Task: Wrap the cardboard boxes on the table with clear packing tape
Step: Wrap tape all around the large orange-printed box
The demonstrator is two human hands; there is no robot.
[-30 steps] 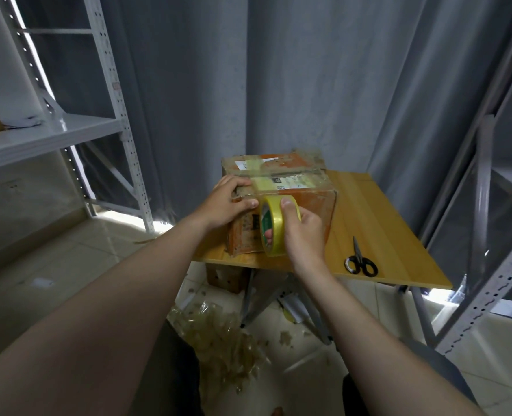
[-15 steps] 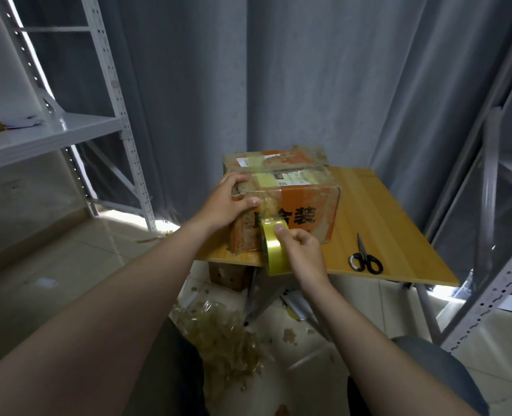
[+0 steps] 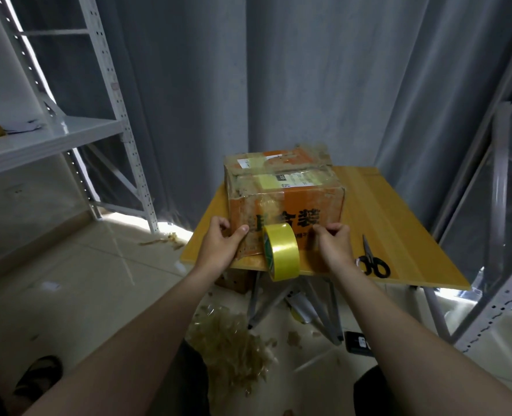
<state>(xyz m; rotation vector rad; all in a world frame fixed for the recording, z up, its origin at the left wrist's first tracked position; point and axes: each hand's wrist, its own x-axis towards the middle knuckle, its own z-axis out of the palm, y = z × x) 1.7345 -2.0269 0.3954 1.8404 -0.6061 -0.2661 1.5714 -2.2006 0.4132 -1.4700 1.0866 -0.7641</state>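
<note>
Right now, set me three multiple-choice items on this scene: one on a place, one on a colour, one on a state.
1. The scissors lie:
A. on the table, right of the right hand
B. on the shelf
C. on the floor

2. The tape roll looks:
A. red
B. yellow
C. blue

3. The left hand:
A. hangs idle
B. grips the cardboard box at its near left corner
C. holds the scissors

Key: 1 A, their black handles rest on the wood; 2 B, its band is yellow; 3 B, thumb and fingers wrap the corner.
</note>
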